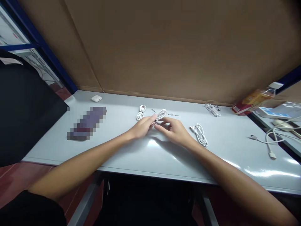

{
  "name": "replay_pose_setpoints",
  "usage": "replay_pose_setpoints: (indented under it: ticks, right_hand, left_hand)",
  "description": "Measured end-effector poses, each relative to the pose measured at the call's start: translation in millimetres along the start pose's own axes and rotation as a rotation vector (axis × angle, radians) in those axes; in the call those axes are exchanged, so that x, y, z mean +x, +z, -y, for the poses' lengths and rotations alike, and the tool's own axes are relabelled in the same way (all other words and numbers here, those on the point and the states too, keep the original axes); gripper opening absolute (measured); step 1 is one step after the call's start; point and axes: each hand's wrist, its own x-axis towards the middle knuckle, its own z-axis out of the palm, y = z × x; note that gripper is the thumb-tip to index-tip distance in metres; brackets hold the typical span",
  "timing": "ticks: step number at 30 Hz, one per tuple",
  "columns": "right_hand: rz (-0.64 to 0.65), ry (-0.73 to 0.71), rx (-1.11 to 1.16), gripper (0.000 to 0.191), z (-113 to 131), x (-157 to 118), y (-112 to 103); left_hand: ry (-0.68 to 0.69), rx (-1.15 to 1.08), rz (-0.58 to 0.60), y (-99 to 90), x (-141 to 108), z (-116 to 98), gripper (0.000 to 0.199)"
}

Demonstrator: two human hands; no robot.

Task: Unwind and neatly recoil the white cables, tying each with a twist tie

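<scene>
A coiled white cable [161, 114] is held just above the table, between both hands. My left hand [141, 127] is closed on the coil's near left end. From the other side, my right hand [176, 130] bends its thumb and fingers around the same end. A small dark bit shows at the fingertips; whether it is a tie I cannot tell. Behind my left hand lies a bundled white cable [141, 112]. Thin black ties [173, 115] rest beyond my right hand, and a short black tie [153, 110] lies between. A looped white cable [199, 135] is right of my right hand.
Another bundled cable [213, 110] lies by the brown back panel [164, 47]. A drink bottle [255, 99] stands at the back right, with loose cable ends [271, 153] nearer. A white case [96, 98] and a pixelated object [87, 124] are left. A black chair back [25, 110] borders the table.
</scene>
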Motion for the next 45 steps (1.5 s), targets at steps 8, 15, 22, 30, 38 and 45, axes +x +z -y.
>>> replay_pose_setpoints:
  ticks: [8, 15, 22, 30, 38, 45]
  right_hand:
    - [0.056, -0.119, 0.247, 0.037, -9.6, 5.3, -4.5]
    - [0.062, -0.052, 0.339, 0.027, -7.5, 8.8, -9.5]
    - [0.136, 0.191, 0.584, 0.027, -9.6, 7.2, -13.4]
    - [0.270, 0.272, 0.766, 0.027, -16.9, 9.3, -17.0]
    - [-0.083, 0.163, 0.286, 0.028, -10.9, 11.2, -14.0]
    - [-0.094, 0.111, 0.065, 0.023, -8.2, 6.3, -11.2]
  left_hand:
    - [-0.103, -0.285, 0.149, 1.0, -4.4, -7.5, 0.054]
    - [-0.119, -0.323, 0.177, 1.1, -5.5, -6.2, 0.053]
    - [-0.097, -0.292, 0.176, 4.3, -4.0, -3.2, 0.052]
    - [-0.094, -0.374, 0.215, 9.4, -5.3, -3.5, 0.050]
    - [-0.151, -0.050, -0.025, 9.8, -7.6, -3.1, 0.062]
    - [0.211, 0.347, -0.011, 0.9, -11.7, -9.2, 0.047]
